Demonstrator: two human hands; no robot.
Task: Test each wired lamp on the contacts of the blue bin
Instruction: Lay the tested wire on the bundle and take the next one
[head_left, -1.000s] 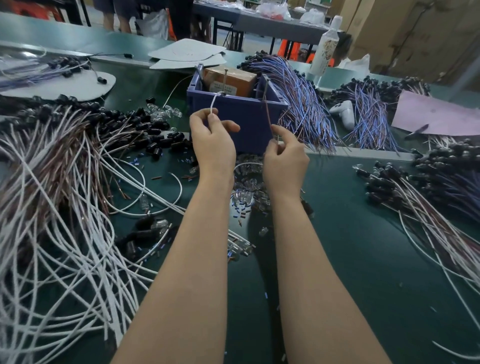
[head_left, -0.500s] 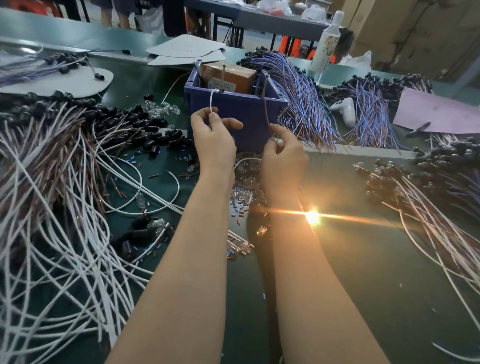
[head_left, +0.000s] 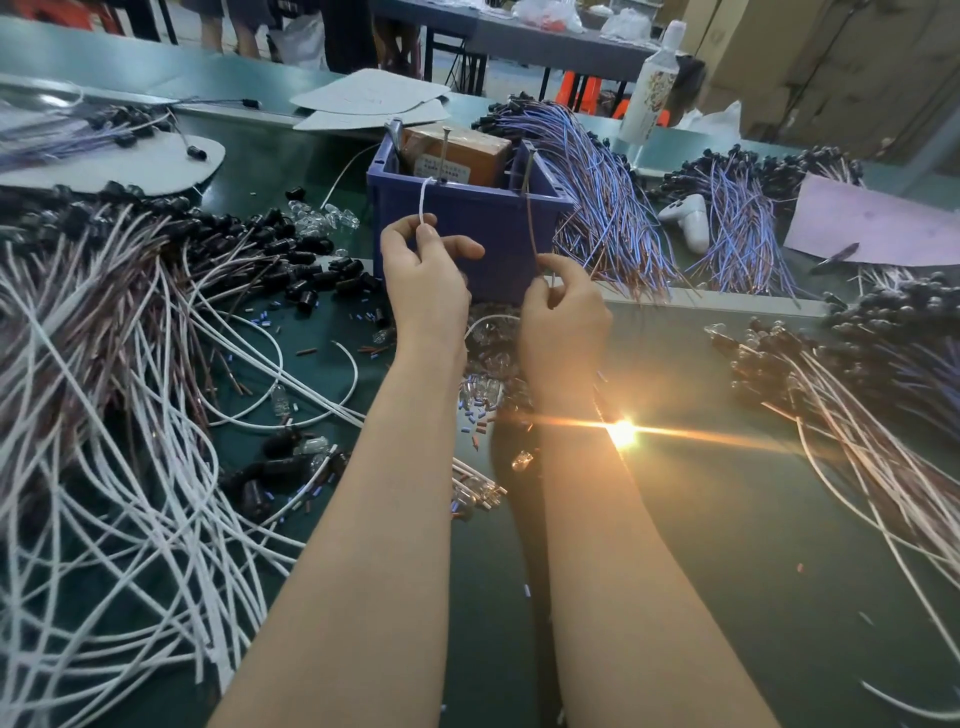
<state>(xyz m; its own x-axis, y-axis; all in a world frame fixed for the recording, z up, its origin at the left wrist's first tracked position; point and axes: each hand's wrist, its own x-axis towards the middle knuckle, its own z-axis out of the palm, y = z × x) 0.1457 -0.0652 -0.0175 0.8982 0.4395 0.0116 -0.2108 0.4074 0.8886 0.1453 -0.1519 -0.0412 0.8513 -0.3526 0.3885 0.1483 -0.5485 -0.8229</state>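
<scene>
A blue bin (head_left: 483, 228) stands at the middle of the green table, with two metal contact pins rising from its rim. My left hand (head_left: 423, 275) pinches a white wire (head_left: 423, 200) whose end reaches the left contact (head_left: 444, 156). My right hand (head_left: 563, 317) pinches a brown wire (head_left: 531, 218) that runs up to the right contact (head_left: 530, 163). The lamp (head_left: 623, 432) on these wires glows bright beside my right forearm. An orange-brown box (head_left: 457, 153) sits inside the bin.
A big tangle of white and brown wired lamps (head_left: 104, 389) covers the left. Loose glass bulbs (head_left: 488, 384) lie under my wrists. Blue and brown wire bundles (head_left: 608, 208) lie right of the bin, more wired lamps (head_left: 857, 395) at far right, a white bottle (head_left: 649, 88) behind.
One second ago the lamp was dark; it lit half a second ago and still glows. Both hands keep the wires on the contacts, barely moved.
</scene>
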